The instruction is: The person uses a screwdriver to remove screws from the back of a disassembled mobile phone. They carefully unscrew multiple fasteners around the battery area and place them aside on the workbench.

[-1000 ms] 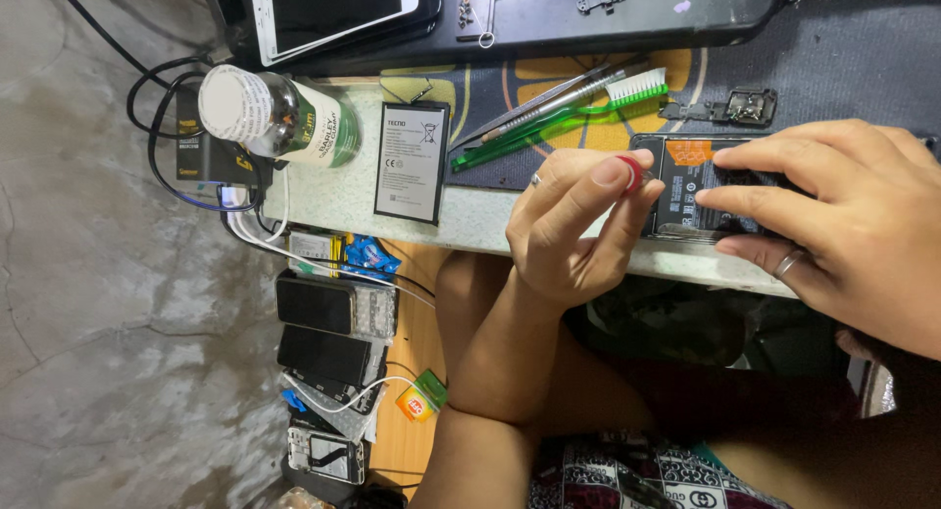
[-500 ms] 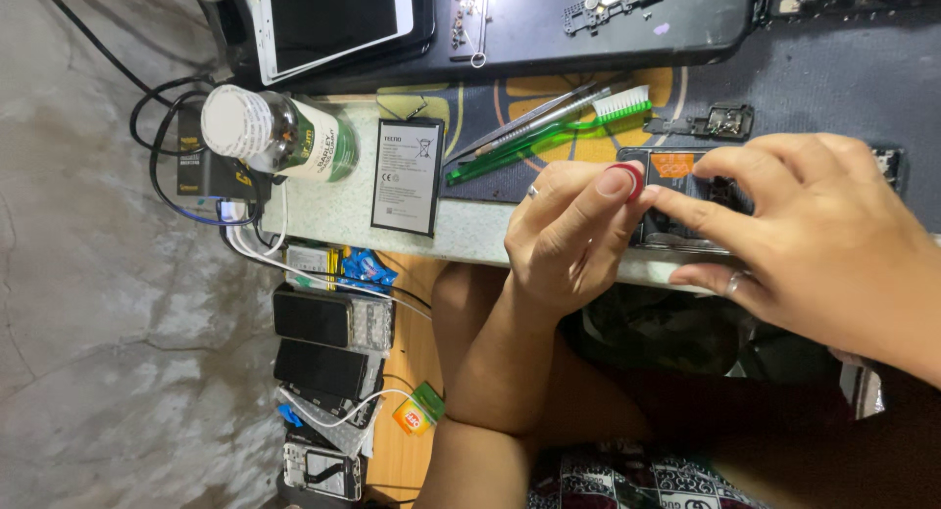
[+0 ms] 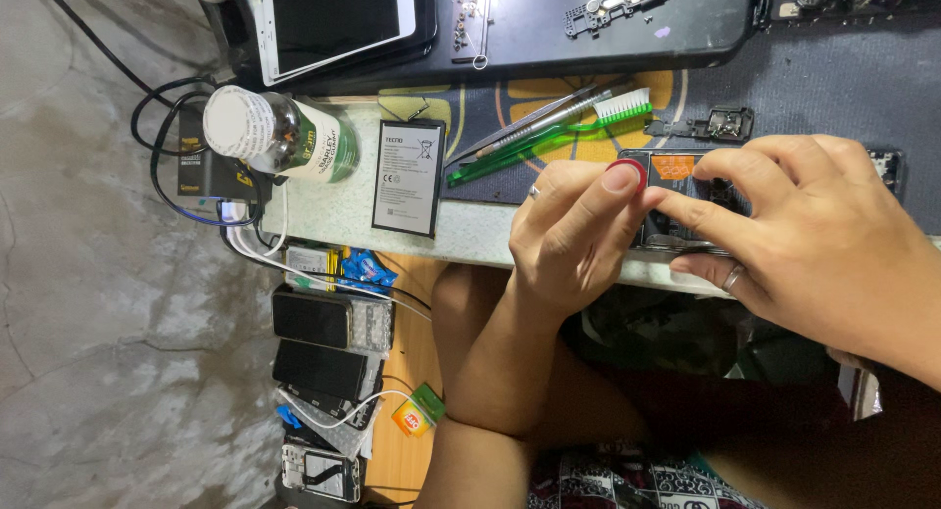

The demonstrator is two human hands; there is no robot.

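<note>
My left hand (image 3: 573,240) is closed around a small tool with a red cap (image 3: 627,168), its forefinger pressing on the cap. The tool stands on an opened phone (image 3: 676,200) that lies at the table's front edge. My right hand (image 3: 814,240) comes in from the right, fingers spread over the phone and holding it down; much of the phone is hidden under it. Both hands wear a ring.
A black phone battery (image 3: 408,176), a green toothbrush (image 3: 549,137) with metal tweezers, and a white-capped bottle (image 3: 279,135) lie to the left. A white tablet (image 3: 338,19) and a dark tray (image 3: 588,24) of small parts sit at the back. Several phones (image 3: 323,347) and cables are below the table.
The view has shifted slightly. My right hand has slid left over the phone, closer to my left hand, which stays on the red-capped tool.
</note>
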